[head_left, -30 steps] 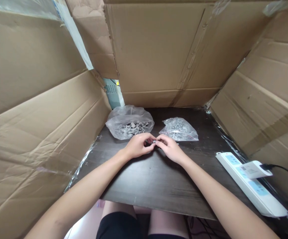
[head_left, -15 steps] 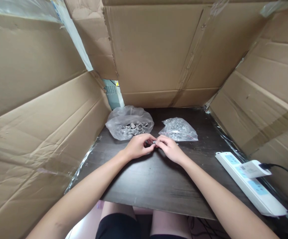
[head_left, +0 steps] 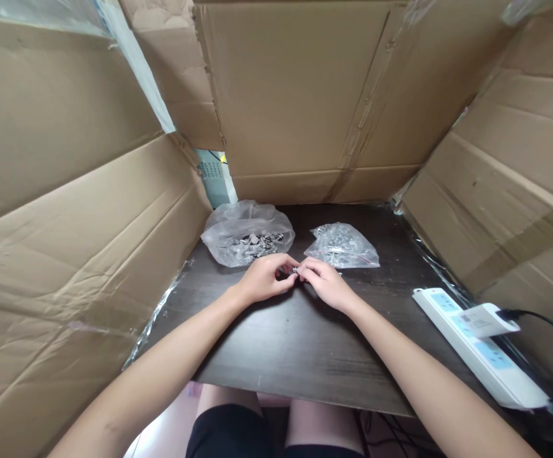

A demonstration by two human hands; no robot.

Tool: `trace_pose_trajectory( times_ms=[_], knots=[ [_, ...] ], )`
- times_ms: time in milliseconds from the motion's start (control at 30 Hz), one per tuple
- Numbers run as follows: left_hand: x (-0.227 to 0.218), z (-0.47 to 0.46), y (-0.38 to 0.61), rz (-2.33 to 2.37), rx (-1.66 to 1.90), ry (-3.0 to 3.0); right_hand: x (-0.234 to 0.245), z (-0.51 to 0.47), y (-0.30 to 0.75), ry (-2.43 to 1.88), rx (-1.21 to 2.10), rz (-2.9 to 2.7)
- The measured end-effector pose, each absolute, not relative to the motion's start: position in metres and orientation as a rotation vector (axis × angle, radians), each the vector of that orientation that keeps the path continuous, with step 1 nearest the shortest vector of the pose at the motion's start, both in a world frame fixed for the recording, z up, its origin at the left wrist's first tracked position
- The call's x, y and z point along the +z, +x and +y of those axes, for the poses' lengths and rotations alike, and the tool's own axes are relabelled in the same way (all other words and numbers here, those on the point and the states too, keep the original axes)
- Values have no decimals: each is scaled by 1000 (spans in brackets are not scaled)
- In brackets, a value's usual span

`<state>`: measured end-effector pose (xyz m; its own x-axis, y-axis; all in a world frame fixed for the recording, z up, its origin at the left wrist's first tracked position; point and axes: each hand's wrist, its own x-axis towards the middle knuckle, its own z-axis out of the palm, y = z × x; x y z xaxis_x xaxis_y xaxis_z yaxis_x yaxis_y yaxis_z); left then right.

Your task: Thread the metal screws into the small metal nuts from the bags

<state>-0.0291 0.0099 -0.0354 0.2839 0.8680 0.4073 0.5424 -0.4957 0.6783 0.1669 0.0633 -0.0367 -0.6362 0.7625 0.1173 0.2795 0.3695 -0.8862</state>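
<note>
Glinting tiny silvery metal piece [head_left: 296,270], partly hidden

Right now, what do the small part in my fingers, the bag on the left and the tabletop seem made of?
Small part: probably shiny metal, from its silvery glint, though it's tiny here. Left bag: thin, cloudy plastic, since it's crumpled and see-through. Tabletop: dark brown, satin, perhaps wood or laminate, from its faint grain and soft sheen.
</note>
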Motion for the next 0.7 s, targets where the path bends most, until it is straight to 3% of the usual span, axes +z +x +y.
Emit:
trace_pose_trajectory(
  times_ms=[700],
  knots=[
    [-33,8,-27,1291,1084,2117,-36,63,166,-887,1171,-2136]
  ],
)
